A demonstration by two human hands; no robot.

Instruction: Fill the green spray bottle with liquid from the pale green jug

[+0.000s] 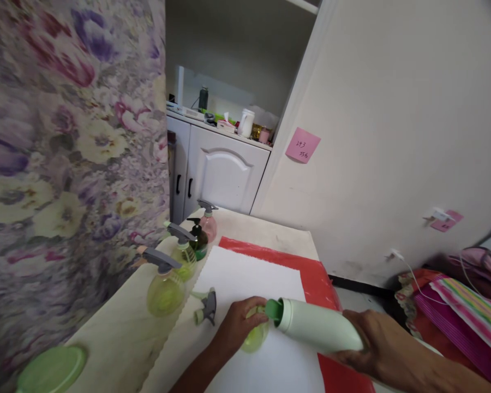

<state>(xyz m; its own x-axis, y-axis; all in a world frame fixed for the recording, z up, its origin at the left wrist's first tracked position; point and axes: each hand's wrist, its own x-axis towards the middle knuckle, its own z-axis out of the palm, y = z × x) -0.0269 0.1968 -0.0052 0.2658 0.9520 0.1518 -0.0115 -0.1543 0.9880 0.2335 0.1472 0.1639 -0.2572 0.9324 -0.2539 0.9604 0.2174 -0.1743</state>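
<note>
My left hand [237, 326] is wrapped round a small yellow-green bottle [255, 336] with no top on it, standing on a white sheet [245, 281]. My right hand [372, 341] grips a large pale-green bottle [321, 327], tipped on its side. Its green spout [273, 309] points at the mouth of the small bottle. A loose grey trigger sprayer head [207, 309] lies on the sheet just left of my left hand.
Several spray and pump bottles [175, 267] stand in a row along the left of the table [118, 322], beside a flowered curtain [65, 153]. A red mat [323, 284] lies under the white sheet. A green lid [51, 369] sits at the near left. Striped fabric [466, 311] is piled on the right.
</note>
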